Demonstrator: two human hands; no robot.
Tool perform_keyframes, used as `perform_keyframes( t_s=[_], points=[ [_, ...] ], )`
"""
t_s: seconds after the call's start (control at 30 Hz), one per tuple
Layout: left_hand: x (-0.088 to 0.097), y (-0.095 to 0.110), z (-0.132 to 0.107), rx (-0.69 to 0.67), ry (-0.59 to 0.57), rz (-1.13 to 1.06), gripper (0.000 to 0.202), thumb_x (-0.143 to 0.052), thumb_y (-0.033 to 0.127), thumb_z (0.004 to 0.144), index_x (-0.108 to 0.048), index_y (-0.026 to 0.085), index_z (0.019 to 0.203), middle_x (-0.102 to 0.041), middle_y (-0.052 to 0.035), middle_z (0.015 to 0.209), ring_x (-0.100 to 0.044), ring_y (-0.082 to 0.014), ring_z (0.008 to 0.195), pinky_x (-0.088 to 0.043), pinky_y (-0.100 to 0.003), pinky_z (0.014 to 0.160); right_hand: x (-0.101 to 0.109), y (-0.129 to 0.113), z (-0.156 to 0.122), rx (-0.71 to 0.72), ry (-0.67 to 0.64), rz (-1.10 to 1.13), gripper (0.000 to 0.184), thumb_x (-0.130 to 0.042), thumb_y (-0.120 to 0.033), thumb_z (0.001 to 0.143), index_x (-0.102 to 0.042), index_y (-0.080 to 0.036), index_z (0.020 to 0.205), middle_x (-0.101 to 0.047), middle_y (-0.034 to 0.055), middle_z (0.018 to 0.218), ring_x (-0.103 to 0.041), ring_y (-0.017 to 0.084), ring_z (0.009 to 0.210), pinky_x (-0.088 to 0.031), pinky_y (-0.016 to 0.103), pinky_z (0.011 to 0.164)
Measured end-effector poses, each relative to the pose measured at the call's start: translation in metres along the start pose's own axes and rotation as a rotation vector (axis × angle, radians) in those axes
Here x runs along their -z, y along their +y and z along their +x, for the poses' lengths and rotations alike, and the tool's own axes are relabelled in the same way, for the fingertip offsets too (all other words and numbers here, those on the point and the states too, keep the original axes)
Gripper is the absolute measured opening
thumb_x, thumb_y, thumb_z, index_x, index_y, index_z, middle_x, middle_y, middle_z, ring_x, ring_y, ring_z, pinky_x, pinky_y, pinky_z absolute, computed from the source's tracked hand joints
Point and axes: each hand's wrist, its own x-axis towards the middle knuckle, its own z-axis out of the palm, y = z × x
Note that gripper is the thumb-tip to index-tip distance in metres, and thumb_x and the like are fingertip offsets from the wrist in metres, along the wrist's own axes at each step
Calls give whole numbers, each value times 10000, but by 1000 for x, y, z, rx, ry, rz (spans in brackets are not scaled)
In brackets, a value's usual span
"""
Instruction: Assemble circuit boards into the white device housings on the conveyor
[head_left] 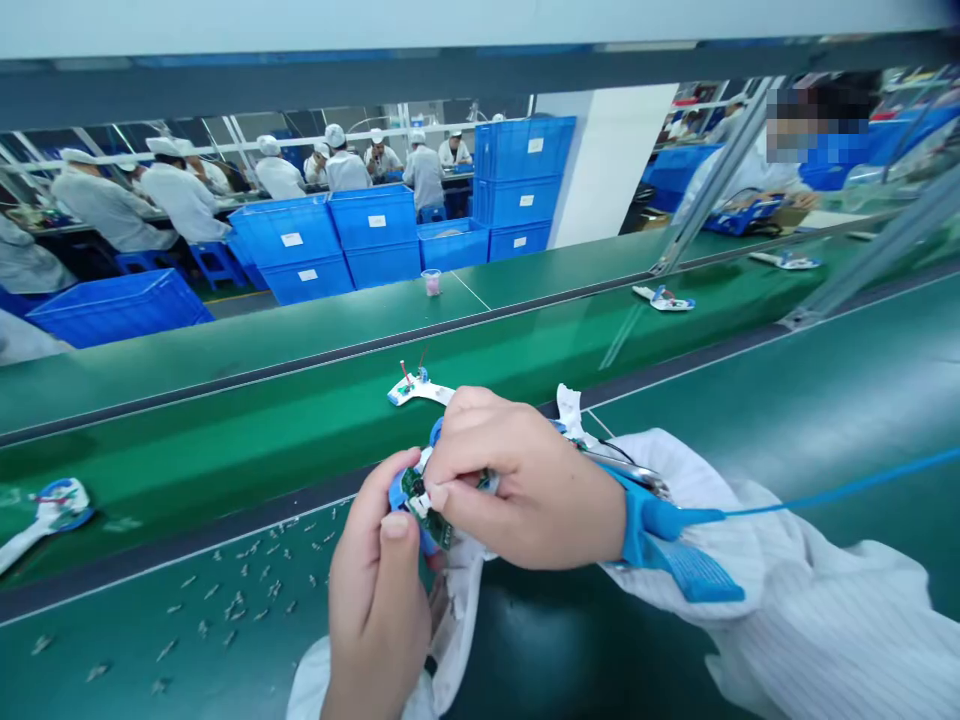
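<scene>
My left hand (379,590) grips a white plastic housing (463,610) with blue edging, its thumb and fingers closed around the upper end. A green circuit board (441,528) with a small white connector shows inside that end. Bent over the board, my right hand (536,490) is closed in a pinch; its fingertips touch the parts there, and what they hold is hidden. A blue wrist strap (675,545) with a cord circles my right wrist. Behind the right hand, another white piece (570,410) with a dark wire is partly covered.
Several small metal screws (236,605) lie scattered on the green bench at left. Along the green conveyor (225,430) sit similar housings, one at left (64,505) and another at right (664,298). A small cup (431,282), blue crates (379,220) and co-workers are beyond. A metal post (870,245) rises at right.
</scene>
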Motion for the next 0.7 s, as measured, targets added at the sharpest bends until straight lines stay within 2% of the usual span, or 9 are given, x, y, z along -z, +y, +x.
perform_keyframes(
  t_s=[0.1,0.2,0.27,0.37,0.47,0.6,0.7],
  points=[
    [0,2,-1,10,14,4,530,-562,607,794,-633,214,1142,-683,-50,896,-553,-128,553,-440,-224,464,2,-2,-1,5,-20,22,251,-413,-69,745,-468,-173,524,-517,-28,501,-376,93,530,-355,277,707],
    [2,3,-1,-3,-28,56,541,-536,610,809,-619,206,1160,-685,-62,930,-575,-144,589,-444,-226,465,2,-1,-1,11,-44,14,238,-411,-76,740,-454,-174,527,-519,-26,510,-390,93,536,-360,279,720],
    [2,5,-1,-23,-40,110,528,-505,602,833,-614,208,1167,-690,-74,991,-623,-181,697,-476,-241,527,2,0,-1,17,-55,-2,230,-411,-81,733,-444,-174,525,-512,-24,513,-394,95,540,-357,283,715],
    [1,7,-2,-82,-20,177,503,-482,588,852,-628,209,1149,-687,-84,1068,-641,-249,930,-520,-307,727,2,0,-1,21,-66,-25,230,-415,-81,721,-433,-173,512,-468,-27,491,-371,97,531,-345,290,692],
    [1,6,-1,-153,-10,215,486,-488,586,849,-644,216,1124,-690,-81,1068,-634,-260,981,-510,-338,802,3,-1,-2,11,-72,-25,228,-427,-75,712,-429,-171,506,-444,-31,483,-347,97,530,-336,291,678],
    [4,0,-1,-255,-2,294,428,-493,564,862,-648,249,1107,-703,-46,1012,-652,-196,813,-499,-280,672,5,-4,-2,-40,-99,10,238,-440,-62,704,-401,-169,494,-468,-22,495,-375,99,556,-340,274,670],
    [6,-2,-1,-366,2,384,407,-474,552,879,-642,261,1109,-706,-32,1003,-651,-183,799,-477,-259,633,8,-6,-2,-81,-119,45,246,-437,-63,706,-377,-173,495,-479,-17,503,-396,104,581,-349,257,665]
  ],
)
